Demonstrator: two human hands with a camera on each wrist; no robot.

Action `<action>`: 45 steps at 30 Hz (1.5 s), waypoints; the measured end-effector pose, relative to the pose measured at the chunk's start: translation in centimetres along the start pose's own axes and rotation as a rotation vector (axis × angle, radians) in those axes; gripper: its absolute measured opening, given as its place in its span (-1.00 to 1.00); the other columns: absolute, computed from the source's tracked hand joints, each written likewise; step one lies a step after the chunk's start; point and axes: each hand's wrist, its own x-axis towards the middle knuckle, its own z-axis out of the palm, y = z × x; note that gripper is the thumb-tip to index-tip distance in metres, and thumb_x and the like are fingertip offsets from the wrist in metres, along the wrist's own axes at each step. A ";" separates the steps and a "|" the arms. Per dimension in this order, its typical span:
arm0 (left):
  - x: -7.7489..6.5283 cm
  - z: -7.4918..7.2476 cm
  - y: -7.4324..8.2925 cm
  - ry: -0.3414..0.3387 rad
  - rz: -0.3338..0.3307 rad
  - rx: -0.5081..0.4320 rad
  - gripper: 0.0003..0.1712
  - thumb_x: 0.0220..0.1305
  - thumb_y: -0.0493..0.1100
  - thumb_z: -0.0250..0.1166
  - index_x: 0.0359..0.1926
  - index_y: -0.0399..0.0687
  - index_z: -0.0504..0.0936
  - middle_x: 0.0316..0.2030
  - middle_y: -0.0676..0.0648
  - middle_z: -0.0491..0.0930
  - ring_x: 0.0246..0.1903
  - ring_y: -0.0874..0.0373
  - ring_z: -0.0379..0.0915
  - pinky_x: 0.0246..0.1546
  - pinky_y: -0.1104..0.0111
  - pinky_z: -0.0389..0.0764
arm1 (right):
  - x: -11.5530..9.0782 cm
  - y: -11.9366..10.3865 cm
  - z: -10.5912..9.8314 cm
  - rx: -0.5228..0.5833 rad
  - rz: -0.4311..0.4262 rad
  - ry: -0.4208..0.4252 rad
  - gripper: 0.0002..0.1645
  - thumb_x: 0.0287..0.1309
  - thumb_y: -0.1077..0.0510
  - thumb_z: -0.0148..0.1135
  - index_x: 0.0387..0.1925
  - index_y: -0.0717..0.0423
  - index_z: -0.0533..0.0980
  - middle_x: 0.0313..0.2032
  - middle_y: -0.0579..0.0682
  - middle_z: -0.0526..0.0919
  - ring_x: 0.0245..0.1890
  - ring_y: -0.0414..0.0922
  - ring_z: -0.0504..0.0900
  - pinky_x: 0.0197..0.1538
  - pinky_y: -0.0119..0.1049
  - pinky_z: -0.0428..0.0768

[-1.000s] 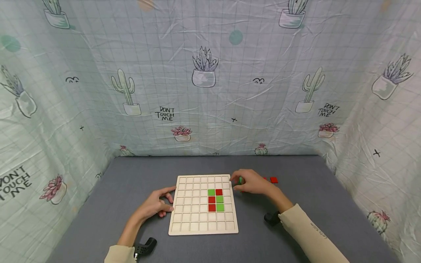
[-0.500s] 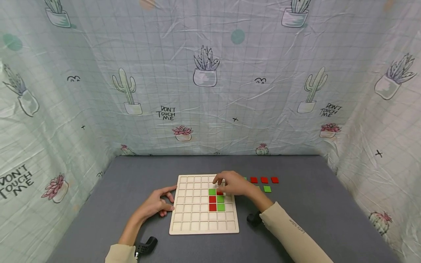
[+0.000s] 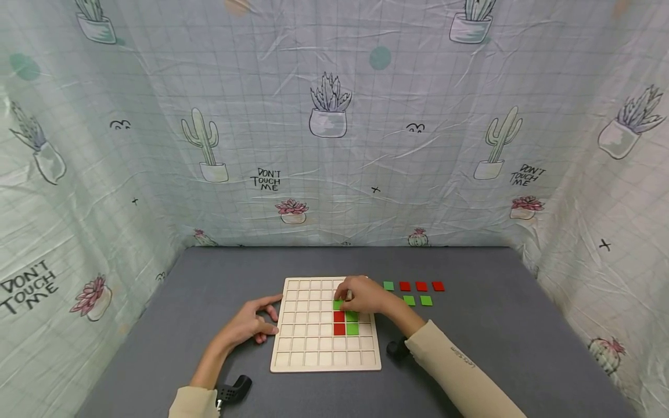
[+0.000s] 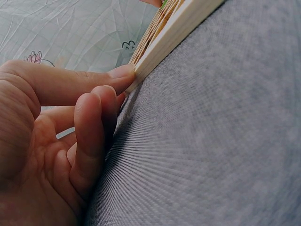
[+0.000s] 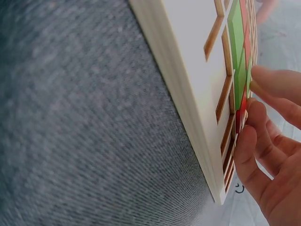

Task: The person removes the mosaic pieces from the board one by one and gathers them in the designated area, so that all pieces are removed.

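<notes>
A pale wooden grid board [image 3: 309,342] lies on the grey table, with red tiles [image 3: 339,329] and green tiles [image 3: 352,328] in some of its squares. At the board's left edge is my left hand [image 3: 245,325]; its extended index finger and thumb touch the side. The left wrist view shows the thumb [image 4: 121,75] against the wooden rim. My right hand [image 3: 363,294] is over the board's upper right part, with bent fingers and the thumb close to a green tile [image 3: 337,305]. In the right wrist view the fingertips [image 5: 256,110] reach the grid. Whether a tile is between them is hidden.
Right of the board, loose red tiles [image 3: 421,286] and green tiles [image 3: 426,301] lie in two rows on the grey table [image 3: 470,348]. A patterned cloth [image 3: 366,220] surrounds the table's back and sides. Black wrist devices sit at both sleeves.
My right hand has moved left from the loose tiles onto the board, uncovering several of those tiles and covering part of the tiles on the board. The left hand keeps its place.
</notes>
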 end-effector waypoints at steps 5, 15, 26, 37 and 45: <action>0.1 0.1 0.0 -0.003 0.005 0.005 -0.01 0.08 -0.41 0.47 0.54 -0.28 0.27 -0.21 -0.24 0.50 -0.68 0.25 0.42 -0.65 0.37 0.59 | -0.1 0.0 0.1 -0.005 -0.004 0.006 -0.81 0.24 0.19 0.42 -0.10 0.00 0.75 -0.21 -0.09 0.69 -0.27 -0.24 0.60 -0.10 -0.29 0.57; 0.1 0.1 0.0 -0.008 0.016 0.011 -0.02 0.08 -0.40 0.46 0.53 -0.30 0.28 -0.22 -0.25 0.51 -0.67 0.25 0.44 -0.65 0.36 0.59 | 0.0 0.1 0.4 -0.018 -0.005 0.020 -0.82 0.23 0.20 0.42 -0.12 -0.01 0.73 -0.23 -0.09 0.68 -0.28 -0.22 0.60 -0.13 -0.30 0.56; -0.1 0.0 0.0 -0.007 0.012 0.001 -0.01 0.09 -0.40 0.47 0.54 -0.30 0.26 -0.20 -0.26 0.51 -0.66 0.23 0.45 -0.65 0.35 0.60 | 0.2 0.2 0.6 -0.004 0.009 0.014 -0.81 0.23 0.20 0.42 -0.14 -0.07 0.66 -0.23 -0.13 0.71 -0.28 -0.24 0.62 -0.08 -0.24 0.59; 0.0 0.0 0.1 0.004 -0.003 -0.008 -0.01 0.07 -0.40 0.47 0.54 -0.26 0.28 -0.20 -0.25 0.50 -0.68 0.24 0.42 -0.65 0.36 0.60 | 0.1 0.1 0.4 0.010 -0.007 0.024 -0.75 0.34 0.31 0.17 -0.09 -0.03 0.65 -0.17 -0.03 0.76 -0.44 -0.26 0.56 -0.14 -0.24 0.54; 0.0 0.0 0.2 -0.002 -0.010 -0.023 -0.01 0.08 -0.40 0.47 0.54 -0.25 0.28 -0.19 -0.27 0.50 -0.69 0.24 0.42 -0.65 0.36 0.60 | 0.0 0.0 0.5 0.020 -0.011 0.033 -0.74 0.37 0.32 0.13 -0.09 -0.02 0.66 -0.18 -0.02 0.76 -0.51 -0.28 0.49 -0.22 -0.33 0.50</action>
